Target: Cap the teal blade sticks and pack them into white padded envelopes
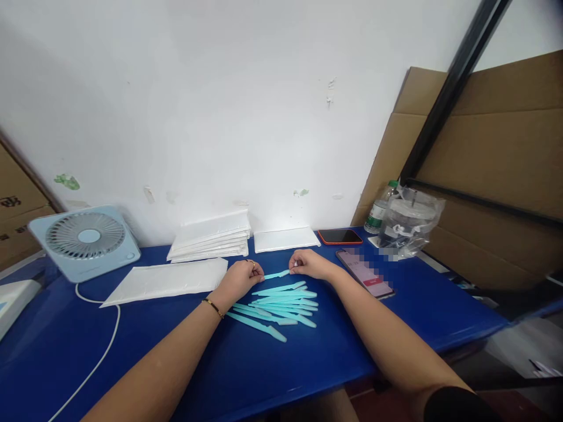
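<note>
Both hands hold one teal stick just behind the stick pile on the blue worktop. The left hand pinches one end in its fingers; the right hand pinches the other. White bags lie behind the pile.

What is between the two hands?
One thin turquoise stick spans the gap between the left hand and right hand, each holding one end, in the head view.
</note>
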`<move>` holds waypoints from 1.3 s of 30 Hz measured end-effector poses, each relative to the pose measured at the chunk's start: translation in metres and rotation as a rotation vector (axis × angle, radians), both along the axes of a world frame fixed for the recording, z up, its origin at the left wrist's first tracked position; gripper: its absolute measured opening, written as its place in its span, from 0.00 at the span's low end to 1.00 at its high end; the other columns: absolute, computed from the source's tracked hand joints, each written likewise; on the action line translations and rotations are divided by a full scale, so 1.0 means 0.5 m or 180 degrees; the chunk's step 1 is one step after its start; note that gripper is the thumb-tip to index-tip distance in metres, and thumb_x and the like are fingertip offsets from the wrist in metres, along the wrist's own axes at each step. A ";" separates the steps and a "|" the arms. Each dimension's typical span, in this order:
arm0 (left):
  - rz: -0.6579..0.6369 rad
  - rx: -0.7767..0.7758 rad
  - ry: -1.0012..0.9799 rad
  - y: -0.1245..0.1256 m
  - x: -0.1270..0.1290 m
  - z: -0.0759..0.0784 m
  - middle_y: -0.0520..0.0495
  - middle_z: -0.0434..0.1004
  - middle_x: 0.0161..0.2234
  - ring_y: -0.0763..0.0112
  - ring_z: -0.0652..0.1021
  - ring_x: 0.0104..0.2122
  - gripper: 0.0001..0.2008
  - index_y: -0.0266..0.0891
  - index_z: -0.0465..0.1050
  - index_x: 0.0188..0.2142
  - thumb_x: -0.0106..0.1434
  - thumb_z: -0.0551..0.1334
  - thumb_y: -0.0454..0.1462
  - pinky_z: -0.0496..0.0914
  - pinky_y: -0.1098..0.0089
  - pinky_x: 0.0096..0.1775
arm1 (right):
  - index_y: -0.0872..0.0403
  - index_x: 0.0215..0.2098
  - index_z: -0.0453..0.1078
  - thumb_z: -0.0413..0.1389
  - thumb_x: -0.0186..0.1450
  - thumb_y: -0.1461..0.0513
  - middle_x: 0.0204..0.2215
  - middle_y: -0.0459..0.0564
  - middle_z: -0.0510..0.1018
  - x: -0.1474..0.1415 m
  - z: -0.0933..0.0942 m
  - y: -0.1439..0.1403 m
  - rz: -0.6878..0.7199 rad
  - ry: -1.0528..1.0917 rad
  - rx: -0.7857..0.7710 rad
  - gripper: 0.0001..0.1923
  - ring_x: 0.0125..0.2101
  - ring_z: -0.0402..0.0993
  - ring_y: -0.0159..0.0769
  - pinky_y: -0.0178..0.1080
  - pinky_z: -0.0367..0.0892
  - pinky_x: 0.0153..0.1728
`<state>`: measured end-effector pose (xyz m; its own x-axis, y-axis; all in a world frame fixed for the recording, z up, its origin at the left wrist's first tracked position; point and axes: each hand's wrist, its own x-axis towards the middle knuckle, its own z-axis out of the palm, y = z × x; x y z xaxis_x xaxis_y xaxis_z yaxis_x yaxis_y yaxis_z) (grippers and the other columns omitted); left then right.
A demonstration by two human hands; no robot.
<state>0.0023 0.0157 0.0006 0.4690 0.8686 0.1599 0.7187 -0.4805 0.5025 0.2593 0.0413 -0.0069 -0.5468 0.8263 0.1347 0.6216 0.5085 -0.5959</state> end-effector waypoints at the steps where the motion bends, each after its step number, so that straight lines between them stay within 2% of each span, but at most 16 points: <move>1: 0.0015 -0.0036 -0.0002 0.001 0.000 -0.001 0.50 0.75 0.27 0.70 0.73 0.28 0.07 0.40 0.74 0.29 0.55 0.60 0.40 0.65 0.71 0.31 | 0.56 0.31 0.73 0.59 0.56 0.60 0.28 0.47 0.73 0.005 -0.001 0.003 -0.0026 -0.0003 -0.0025 0.07 0.26 0.66 0.29 0.31 0.60 0.26; 6: 0.0055 0.0047 0.0022 0.007 -0.006 -0.003 0.50 0.76 0.30 0.69 0.74 0.29 0.08 0.40 0.74 0.29 0.57 0.59 0.41 0.66 0.70 0.32 | 0.56 0.31 0.73 0.61 0.54 0.60 0.26 0.46 0.72 0.036 0.003 0.011 -0.0222 0.0010 -0.0036 0.08 0.26 0.66 0.29 0.31 0.60 0.26; 9: 0.0127 0.0214 -0.0068 0.004 -0.008 0.000 0.50 0.76 0.33 0.68 0.74 0.33 0.10 0.41 0.74 0.34 0.57 0.59 0.43 0.66 0.70 0.35 | 0.56 0.33 0.72 0.61 0.54 0.57 0.25 0.46 0.72 0.053 0.017 -0.001 -0.0261 0.0186 -0.0132 0.12 0.25 0.65 0.29 0.31 0.60 0.25; 11: 0.0117 0.0208 -0.0168 -0.003 -0.007 0.005 0.50 0.76 0.35 0.68 0.74 0.34 0.11 0.42 0.74 0.37 0.58 0.59 0.44 0.67 0.70 0.36 | 0.56 0.33 0.72 0.60 0.55 0.55 0.25 0.46 0.72 0.058 0.028 -0.014 -0.0053 0.0217 -0.0321 0.13 0.25 0.66 0.29 0.31 0.60 0.25; 14: -0.0195 -0.0050 -0.0187 -0.017 0.001 0.014 0.51 0.76 0.33 0.70 0.74 0.32 0.12 0.43 0.75 0.35 0.57 0.59 0.46 0.67 0.72 0.33 | 0.56 0.32 0.74 0.62 0.52 0.55 0.26 0.46 0.73 0.053 0.038 -0.030 0.0323 -0.0008 -0.0499 0.14 0.26 0.68 0.29 0.31 0.61 0.26; 18: -0.0514 -0.0206 0.0108 -0.030 0.012 0.024 0.51 0.76 0.30 0.71 0.74 0.28 0.11 0.42 0.76 0.29 0.57 0.59 0.45 0.64 0.73 0.30 | 0.56 0.30 0.74 0.62 0.53 0.56 0.27 0.47 0.73 0.034 0.033 -0.034 0.0368 -0.0249 -0.0263 0.12 0.25 0.68 0.29 0.31 0.61 0.26; 23: -0.0356 0.0109 0.0360 -0.030 0.012 0.029 0.49 0.78 0.31 0.69 0.74 0.30 0.12 0.42 0.77 0.29 0.58 0.58 0.44 0.64 0.71 0.32 | 0.55 0.32 0.73 0.60 0.56 0.59 0.31 0.48 0.73 0.013 0.020 -0.031 0.0298 -0.0237 0.0176 0.08 0.27 0.70 0.30 0.32 0.63 0.28; 27: -0.0395 0.0316 0.0619 -0.026 0.015 0.023 0.50 0.78 0.31 0.68 0.75 0.31 0.10 0.42 0.77 0.27 0.59 0.58 0.41 0.63 0.70 0.34 | 0.55 0.33 0.72 0.57 0.59 0.62 0.32 0.49 0.72 0.003 0.017 -0.030 0.0325 -0.0349 0.0328 0.04 0.27 0.69 0.30 0.32 0.63 0.29; 33: -0.0351 0.0677 0.0994 -0.016 0.022 0.015 0.47 0.78 0.32 0.65 0.75 0.33 0.10 0.41 0.76 0.29 0.61 0.56 0.38 0.63 0.67 0.37 | 0.56 0.33 0.71 0.57 0.60 0.63 0.33 0.49 0.72 0.016 0.010 -0.016 0.0308 -0.0455 0.0362 0.04 0.28 0.68 0.29 0.32 0.63 0.29; 39: -0.0262 0.0743 0.0924 -0.009 0.004 0.021 0.47 0.78 0.32 0.65 0.75 0.34 0.11 0.41 0.76 0.31 0.62 0.56 0.39 0.63 0.67 0.38 | 0.56 0.31 0.72 0.58 0.58 0.61 0.30 0.49 0.73 0.042 0.026 -0.017 0.0009 -0.0364 0.0429 0.05 0.28 0.68 0.31 0.33 0.61 0.30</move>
<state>0.0043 0.0109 0.0112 0.5904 0.7821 0.1992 0.7693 -0.6200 0.1540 0.2804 0.0327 0.0063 -0.5673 0.8034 0.1810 0.6799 0.5809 -0.4475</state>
